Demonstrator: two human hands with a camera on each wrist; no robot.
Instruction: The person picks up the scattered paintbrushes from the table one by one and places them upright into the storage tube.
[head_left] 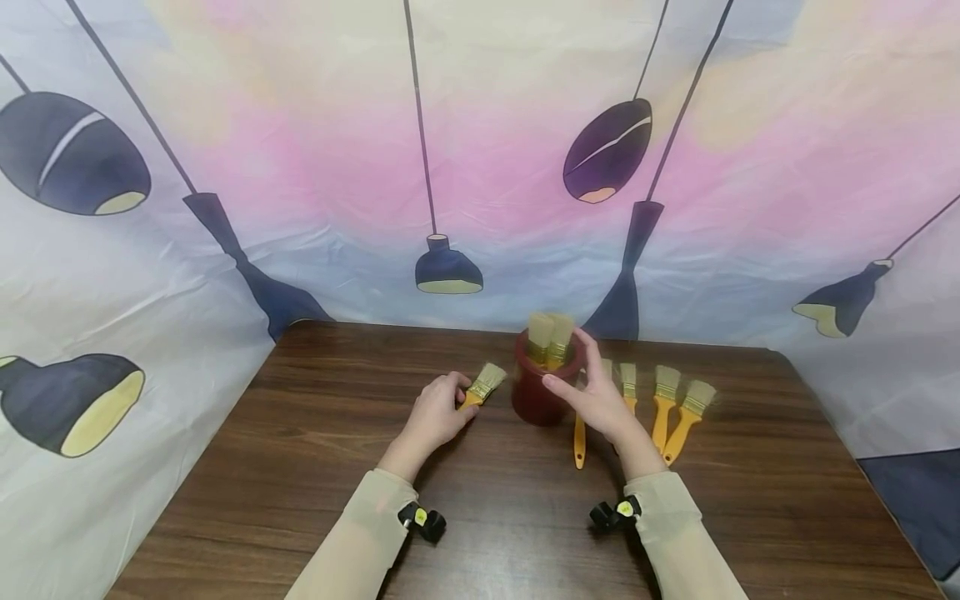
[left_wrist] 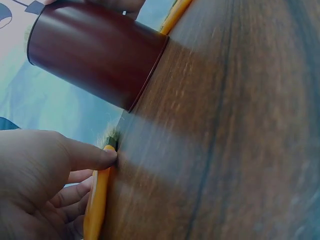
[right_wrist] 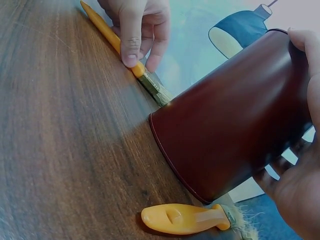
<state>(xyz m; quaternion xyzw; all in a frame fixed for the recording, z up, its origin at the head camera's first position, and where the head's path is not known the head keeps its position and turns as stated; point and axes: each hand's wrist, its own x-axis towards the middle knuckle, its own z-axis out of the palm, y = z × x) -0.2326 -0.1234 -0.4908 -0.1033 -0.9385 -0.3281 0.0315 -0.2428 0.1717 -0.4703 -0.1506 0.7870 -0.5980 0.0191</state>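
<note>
My left hand (head_left: pixel 438 410) pinches a paintbrush (head_left: pixel 487 381) with a yellow handle and pale bristles, lying on the table left of a dark red cup (head_left: pixel 538 400). In the left wrist view, the thumb presses the yellow handle (left_wrist: pixel 98 200) just below the ferrule, and the other fingers are partly hidden behind it. My right hand (head_left: pixel 600 400) grips the upright cup near its rim, thumb on the near side. Its fingers are partly hidden behind the cup (right_wrist: pixel 225 120) in the right wrist view. Two paintbrushes (head_left: pixel 551 337) stand in the cup, bristles up.
Several more yellow-handled paintbrushes (head_left: pixel 663 404) lie on the brown wooden table (head_left: pixel 510 533) right of the cup, some partly hidden by the right hand. One brush (right_wrist: pixel 185 218) lies close to the cup's base. A cloth backdrop (head_left: pixel 495 150) with printed lamps hangs behind the table's far edge.
</note>
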